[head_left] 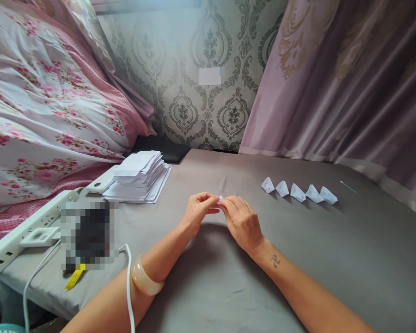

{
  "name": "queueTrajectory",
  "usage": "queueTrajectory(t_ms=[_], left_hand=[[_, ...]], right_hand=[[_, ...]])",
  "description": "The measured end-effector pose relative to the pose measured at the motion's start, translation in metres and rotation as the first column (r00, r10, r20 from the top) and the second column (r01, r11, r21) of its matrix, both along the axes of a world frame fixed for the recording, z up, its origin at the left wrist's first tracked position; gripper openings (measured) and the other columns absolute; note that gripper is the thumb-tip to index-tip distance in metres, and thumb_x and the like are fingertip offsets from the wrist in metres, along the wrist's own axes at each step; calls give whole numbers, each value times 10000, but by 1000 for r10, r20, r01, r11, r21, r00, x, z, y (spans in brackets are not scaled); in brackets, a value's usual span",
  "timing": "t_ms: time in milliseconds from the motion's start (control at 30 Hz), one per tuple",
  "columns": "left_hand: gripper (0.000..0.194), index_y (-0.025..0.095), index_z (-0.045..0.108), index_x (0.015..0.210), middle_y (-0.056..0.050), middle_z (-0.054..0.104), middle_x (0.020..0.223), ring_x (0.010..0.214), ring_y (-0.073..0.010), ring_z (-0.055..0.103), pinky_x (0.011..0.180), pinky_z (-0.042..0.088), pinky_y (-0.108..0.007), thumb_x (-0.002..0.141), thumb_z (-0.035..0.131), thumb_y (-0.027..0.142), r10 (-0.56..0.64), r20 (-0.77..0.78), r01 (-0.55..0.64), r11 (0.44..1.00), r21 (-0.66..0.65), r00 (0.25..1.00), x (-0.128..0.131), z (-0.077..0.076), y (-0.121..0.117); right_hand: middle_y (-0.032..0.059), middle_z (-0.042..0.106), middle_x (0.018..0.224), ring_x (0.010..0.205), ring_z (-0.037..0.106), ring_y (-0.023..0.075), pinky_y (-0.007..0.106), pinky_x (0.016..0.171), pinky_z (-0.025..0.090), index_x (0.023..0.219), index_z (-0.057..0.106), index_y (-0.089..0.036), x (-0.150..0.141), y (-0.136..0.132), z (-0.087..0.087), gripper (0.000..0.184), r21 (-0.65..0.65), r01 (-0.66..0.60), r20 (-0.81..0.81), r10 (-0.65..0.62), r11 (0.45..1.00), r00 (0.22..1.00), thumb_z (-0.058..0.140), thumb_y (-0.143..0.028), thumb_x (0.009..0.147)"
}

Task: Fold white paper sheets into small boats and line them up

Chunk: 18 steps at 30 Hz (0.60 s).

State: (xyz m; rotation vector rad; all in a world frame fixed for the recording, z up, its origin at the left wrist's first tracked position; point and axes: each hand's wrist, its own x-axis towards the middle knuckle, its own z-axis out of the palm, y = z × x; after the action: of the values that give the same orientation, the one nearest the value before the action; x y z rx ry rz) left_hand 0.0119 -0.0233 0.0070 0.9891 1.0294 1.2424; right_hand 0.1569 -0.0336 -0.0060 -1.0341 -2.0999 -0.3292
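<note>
Between my fingertips is a small piece of folded white paper [220, 199], mostly hidden by the fingers. My left hand [201, 208] pinches it from the left, thumb and forefinger closed. From the right, my right hand [241, 217] grips the same piece with its fingers curled together. Both hands are just above the grey cloth-covered table [208, 286]. To the right stand several folded white paper shapes [297, 193] in a slanting row. A thick stack of white paper sheets [138, 178] lies to the left of my hands.
A white power strip [38, 226] runs along the left edge, with a plugged-in charger [39, 236]. Its white cable [129, 286] passes over my left forearm. A blurred dark object [92, 236] lies nearby. A black flat item [162, 149] is behind the stack; curtains [319, 92] hang at right.
</note>
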Motion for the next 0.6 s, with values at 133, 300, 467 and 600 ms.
queueTrajectory(t_ms=[133, 300, 467, 600], left_hand=[[198, 143, 646, 623, -3, 594, 634, 680, -133, 585, 706, 517, -292, 658, 722, 321, 65, 7, -65, 998, 14, 998, 2, -1, 0], [231, 138, 683, 662, -21, 636, 659, 691, -135, 595, 694, 497, -258, 680, 718, 366, 80, -37, -76, 993, 95, 996, 2, -3, -1], [310, 139, 715, 757, -60, 693, 739, 773, -173, 636, 787, 493, -306, 752, 652, 442, 34, -7, -33, 993, 112, 999, 2, -5, -1], [255, 159, 732, 854, -68, 719, 877, 875, -184, 629, 848, 467, -299, 717, 710, 372, -12, -14, 14, 988, 154, 1000, 5, -4, -3]], right_hand=[[54, 629, 849, 740, 538, 175, 300, 713, 410, 882, 582, -180, -2, -1, 1, 142, -6, 13, 22, -13, 1000, 1000, 445, -154, 909], [52, 620, 831, 760, 551, 179, 292, 710, 421, 883, 576, -185, -3, -2, 1, 147, -86, 22, -50, -27, 996, 998, 435, -167, 918], [39, 622, 847, 787, 575, 164, 273, 720, 443, 880, 584, -208, -2, 1, 2, 144, -193, -36, -275, -19, 980, 961, 446, -203, 921], [25, 609, 838, 729, 572, 138, 258, 695, 458, 873, 597, -213, 0, 4, 6, 125, -266, -86, -482, -55, 960, 875, 478, -236, 905]])
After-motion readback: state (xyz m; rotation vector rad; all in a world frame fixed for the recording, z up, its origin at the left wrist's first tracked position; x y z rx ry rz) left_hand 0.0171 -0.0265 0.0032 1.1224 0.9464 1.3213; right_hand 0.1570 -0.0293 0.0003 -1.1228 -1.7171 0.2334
